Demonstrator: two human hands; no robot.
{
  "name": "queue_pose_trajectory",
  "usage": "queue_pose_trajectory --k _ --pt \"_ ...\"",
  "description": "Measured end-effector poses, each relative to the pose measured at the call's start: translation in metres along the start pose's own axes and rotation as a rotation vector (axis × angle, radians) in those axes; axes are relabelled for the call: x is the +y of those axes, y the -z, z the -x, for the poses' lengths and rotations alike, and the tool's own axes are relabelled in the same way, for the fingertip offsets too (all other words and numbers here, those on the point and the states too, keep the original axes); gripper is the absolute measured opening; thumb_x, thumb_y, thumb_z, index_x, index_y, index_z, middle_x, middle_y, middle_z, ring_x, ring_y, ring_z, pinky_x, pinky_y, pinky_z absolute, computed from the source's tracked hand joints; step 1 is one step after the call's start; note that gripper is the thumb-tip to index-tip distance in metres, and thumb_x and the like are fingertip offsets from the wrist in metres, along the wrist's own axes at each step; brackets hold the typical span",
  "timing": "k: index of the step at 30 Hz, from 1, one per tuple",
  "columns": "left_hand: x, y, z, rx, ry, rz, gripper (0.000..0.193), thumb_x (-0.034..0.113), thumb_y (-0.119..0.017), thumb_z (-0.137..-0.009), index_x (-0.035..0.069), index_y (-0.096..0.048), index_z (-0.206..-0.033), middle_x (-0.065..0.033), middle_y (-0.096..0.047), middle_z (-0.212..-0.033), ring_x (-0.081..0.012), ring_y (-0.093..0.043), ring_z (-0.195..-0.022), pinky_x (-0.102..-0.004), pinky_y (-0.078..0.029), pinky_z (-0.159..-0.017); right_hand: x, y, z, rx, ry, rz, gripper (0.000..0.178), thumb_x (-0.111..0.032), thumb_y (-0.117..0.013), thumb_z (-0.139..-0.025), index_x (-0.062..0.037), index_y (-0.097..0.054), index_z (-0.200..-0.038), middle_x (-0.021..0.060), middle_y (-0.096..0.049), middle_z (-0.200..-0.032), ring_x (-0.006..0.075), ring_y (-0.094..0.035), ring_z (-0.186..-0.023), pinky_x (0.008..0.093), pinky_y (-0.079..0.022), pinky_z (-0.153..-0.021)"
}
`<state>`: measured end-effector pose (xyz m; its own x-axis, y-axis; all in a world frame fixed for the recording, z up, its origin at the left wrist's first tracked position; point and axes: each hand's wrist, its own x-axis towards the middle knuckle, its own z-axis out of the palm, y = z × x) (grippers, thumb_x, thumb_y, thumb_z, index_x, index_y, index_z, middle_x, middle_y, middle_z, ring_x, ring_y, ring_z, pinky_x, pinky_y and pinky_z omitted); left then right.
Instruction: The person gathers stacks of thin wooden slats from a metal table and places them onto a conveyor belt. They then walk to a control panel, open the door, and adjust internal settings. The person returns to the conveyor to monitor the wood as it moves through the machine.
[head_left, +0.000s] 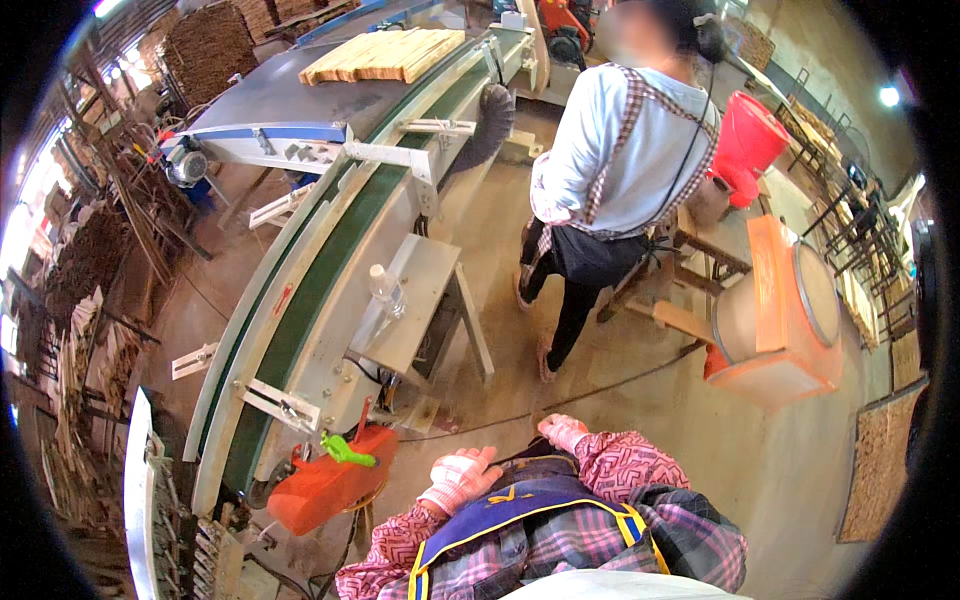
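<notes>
Blue apron [560,492] | just beside left fingers [482,468] | near right fingers [551,425]

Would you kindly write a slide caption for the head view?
Left hand and right hand near the blue apron, with a green-belted conveyor alongside and a co-worker ahead.

Conveyor [300,325] runs from lower left to top centre of the frame. Flat bed [240,105] left of its upper half, board stack [385,55] on it. Bottle [385,292] on the stand [432,270] along the conveyor's right side. Machine cover [325,492] at the conveyor's lower end. Co-worker [620,150] upper centre-right, between conveyor and bucket [752,135]. Drum unit [770,372] at right, below bucket in frame. Left hand [463,477] lower centre, right hand [563,432] right of it.
</notes>
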<state>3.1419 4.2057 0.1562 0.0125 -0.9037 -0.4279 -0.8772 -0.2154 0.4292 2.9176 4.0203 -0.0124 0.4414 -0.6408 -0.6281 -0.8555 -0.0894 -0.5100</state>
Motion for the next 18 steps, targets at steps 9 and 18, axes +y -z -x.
queue_pose_trajectory --k 9,18 --pt "0.063 0.028 -0.135 0.006 -0.033 -0.009 0.047 0.048 -0.056 -0.09 0.018 -0.059 -0.125 -0.0144 -0.068 -0.099 -0.033 -0.065 -0.099 -0.051 -0.052 -0.079 0.048 0.126 -0.098 -0.055 0.015 -0.016 0.038 -0.041 -0.061 -0.092 -0.0118 -0.068 -0.114 0.0033 -0.07 -0.087 0.016 -0.065 -0.069 0.0326 -0.052 -0.064" --pt "0.149 0.099 -0.299 0.075 -0.298 -0.013 0.049 0.047 -0.053 -0.093 0.015 -0.057 -0.13 -0.0121 -0.067 -0.103 -0.0333 -0.064 -0.097 -0.0479 -0.052 -0.081 0.113 0.263 -0.202 -0.081 -0.129 -0.669 0.024 -0.033 -0.06 -0.096 -0.0125 -0.064 -0.108 0.0036 -0.066 -0.081 0.0199 -0.061 -0.062 0.0358 -0.049 -0.058"
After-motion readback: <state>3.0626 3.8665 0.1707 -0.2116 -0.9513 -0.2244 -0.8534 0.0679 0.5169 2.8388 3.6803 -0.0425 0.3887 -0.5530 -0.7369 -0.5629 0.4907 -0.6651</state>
